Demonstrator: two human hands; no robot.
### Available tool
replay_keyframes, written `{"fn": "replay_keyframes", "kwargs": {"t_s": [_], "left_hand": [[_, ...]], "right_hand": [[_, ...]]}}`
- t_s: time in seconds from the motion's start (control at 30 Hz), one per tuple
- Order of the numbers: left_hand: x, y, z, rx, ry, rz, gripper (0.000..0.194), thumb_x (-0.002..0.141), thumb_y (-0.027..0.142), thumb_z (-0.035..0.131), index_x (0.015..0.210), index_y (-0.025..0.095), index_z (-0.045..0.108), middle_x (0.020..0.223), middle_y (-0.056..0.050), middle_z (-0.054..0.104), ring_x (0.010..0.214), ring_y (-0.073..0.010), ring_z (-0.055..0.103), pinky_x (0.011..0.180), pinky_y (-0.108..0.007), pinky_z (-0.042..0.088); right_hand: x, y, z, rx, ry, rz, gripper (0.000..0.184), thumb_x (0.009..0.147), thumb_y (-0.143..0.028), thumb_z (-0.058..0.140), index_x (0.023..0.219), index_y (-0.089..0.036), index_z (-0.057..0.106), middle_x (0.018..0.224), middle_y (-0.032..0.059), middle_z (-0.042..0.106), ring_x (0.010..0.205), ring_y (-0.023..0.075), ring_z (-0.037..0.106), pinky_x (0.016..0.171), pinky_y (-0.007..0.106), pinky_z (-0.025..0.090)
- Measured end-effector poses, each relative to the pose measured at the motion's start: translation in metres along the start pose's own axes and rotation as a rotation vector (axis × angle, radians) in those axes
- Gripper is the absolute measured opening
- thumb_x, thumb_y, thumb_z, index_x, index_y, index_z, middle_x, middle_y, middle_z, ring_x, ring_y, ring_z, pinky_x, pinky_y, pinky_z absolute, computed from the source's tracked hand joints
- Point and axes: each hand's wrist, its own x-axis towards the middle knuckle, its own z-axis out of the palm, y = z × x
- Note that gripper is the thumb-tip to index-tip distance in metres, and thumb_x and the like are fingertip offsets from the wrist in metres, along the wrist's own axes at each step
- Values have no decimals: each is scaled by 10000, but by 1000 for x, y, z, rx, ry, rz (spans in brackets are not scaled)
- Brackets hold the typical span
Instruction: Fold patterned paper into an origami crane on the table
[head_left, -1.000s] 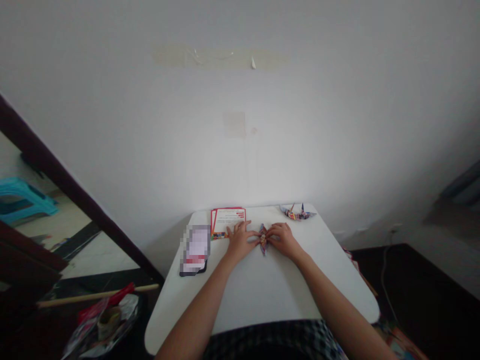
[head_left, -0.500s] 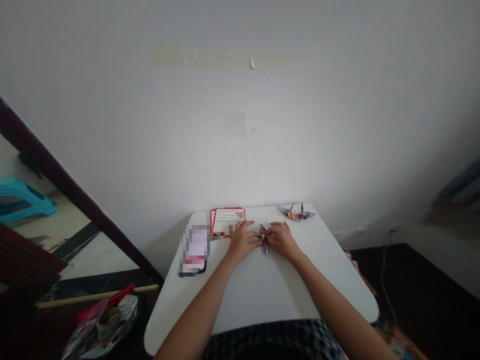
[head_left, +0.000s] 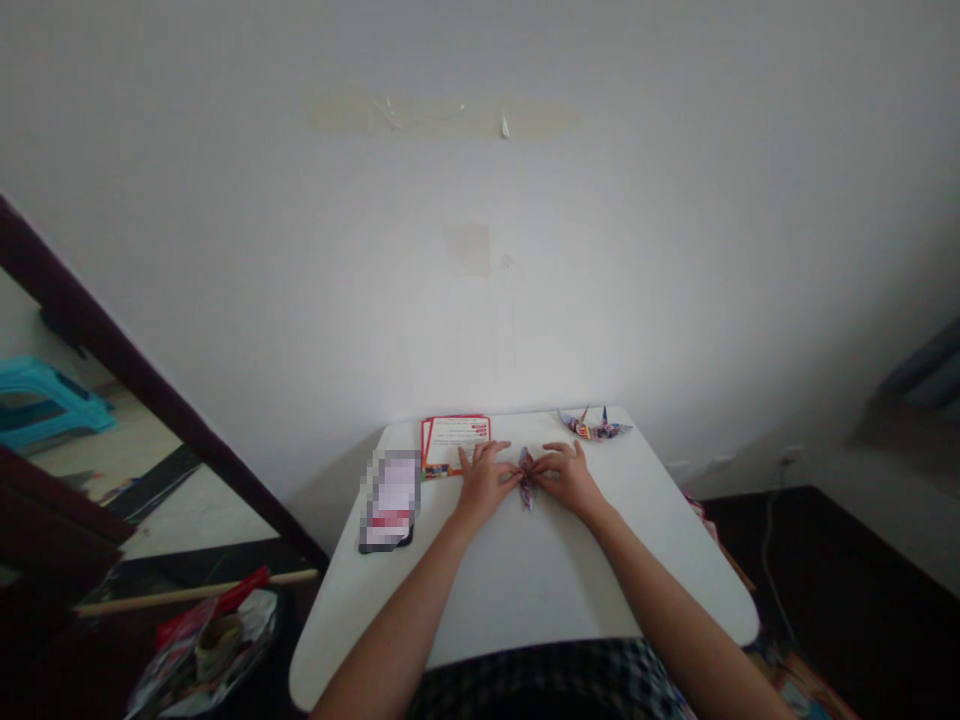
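Head view: pointed, creased printed-paper fold (head_left: pixel 527 494) in the narrow grip of left hand (head_left: pixel 484 482) and right hand (head_left: pixel 568 480).

You get dim, soft light, palest mid-wall (head_left: pixel 517 330), with murky shadow in the lower corners; fine print on the cards (head_left: pixel 459 440) blurs.

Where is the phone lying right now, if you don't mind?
In the head view, the phone lies at the left side of the white table, just left of the red-edged cards.
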Motion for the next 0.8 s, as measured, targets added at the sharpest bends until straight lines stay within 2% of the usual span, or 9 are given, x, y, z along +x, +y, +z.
{"fn": "replay_keyframes", "kwargs": {"t_s": [0.3,0.63,0.8], "left_hand": [[3,-2,9,-32,54,-11,107,859,341,648,894,315,746,1379,-10,554,1334,-279,395,1112,-735,48],[7,3,14,41,32,5,130,895,306,584,902,277,710,1449,-5,485,1361,-285,356,1113,-743,88],[5,0,13,26,30,-3,107,866,347,630,895,290,716,1465,4,473,1375,-294,336,1106,-755,73]], "right_hand": [[2,-4,2,-18,28,28,120,861,-315,613,880,-315,732,1004,13,740,1212,268,518,1097,678,60],[2,-8,6,-34,39,85,119,875,-333,603,884,-287,712,1026,28,716,1216,287,482,1078,690,94],[0,-11,5,-104,36,88,126,879,-331,604,917,-286,716,1084,34,684,1225,287,439,1076,672,125]]}}
